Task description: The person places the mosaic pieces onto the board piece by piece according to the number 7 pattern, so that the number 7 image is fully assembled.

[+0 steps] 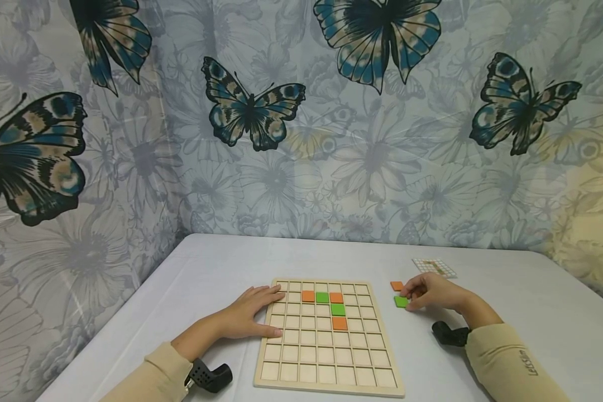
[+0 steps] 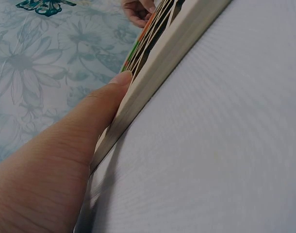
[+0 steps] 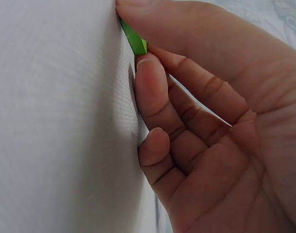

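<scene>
A wooden grid board (image 1: 301,355) lies on the table, with orange and green square tiles in some of its upper cells. My left hand (image 1: 246,314) rests with spread fingers on the board's left edge; in the left wrist view its thumb (image 2: 102,104) touches the rim. To the right of the board, my right hand (image 1: 434,293) pinches a green tile (image 1: 401,302) at the tabletop between thumb and curled fingers. That green tile (image 3: 133,39) is partly hidden by the thumb in the right wrist view. Just beyond it lies a loose orange tile (image 1: 396,286).
A small card (image 1: 434,267) printed with a grid lies behind the right hand. White cloth (image 1: 221,257) covers the table, and a butterfly-patterned curtain (image 1: 331,184) hangs along its back and left side. Each wrist wears a black device (image 1: 211,377).
</scene>
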A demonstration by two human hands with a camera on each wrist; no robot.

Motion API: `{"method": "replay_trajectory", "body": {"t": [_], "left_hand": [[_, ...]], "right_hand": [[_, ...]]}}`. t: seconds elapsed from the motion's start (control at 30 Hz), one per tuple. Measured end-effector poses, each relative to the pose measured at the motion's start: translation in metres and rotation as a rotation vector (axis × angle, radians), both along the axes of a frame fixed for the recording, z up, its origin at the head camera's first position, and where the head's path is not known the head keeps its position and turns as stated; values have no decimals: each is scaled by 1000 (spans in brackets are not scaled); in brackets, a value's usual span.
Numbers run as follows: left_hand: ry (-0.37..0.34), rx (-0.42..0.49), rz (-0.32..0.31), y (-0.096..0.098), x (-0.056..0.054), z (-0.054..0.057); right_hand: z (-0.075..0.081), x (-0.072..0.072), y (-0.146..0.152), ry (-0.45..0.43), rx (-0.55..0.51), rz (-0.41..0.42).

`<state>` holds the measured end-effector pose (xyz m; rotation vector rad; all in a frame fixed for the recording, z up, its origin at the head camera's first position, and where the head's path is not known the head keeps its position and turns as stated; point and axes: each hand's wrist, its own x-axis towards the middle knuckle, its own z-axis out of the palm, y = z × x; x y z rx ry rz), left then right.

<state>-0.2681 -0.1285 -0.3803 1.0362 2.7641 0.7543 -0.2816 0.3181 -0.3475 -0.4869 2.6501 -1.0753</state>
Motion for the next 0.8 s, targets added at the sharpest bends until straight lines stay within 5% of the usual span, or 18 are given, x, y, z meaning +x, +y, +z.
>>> {"method": "replay_trajectory", "body": {"t": [0.8], "left_hand": [[-22,-2,5,1,2,2]], "right_hand": [[-3,3,-1,38,6,-21]]}}
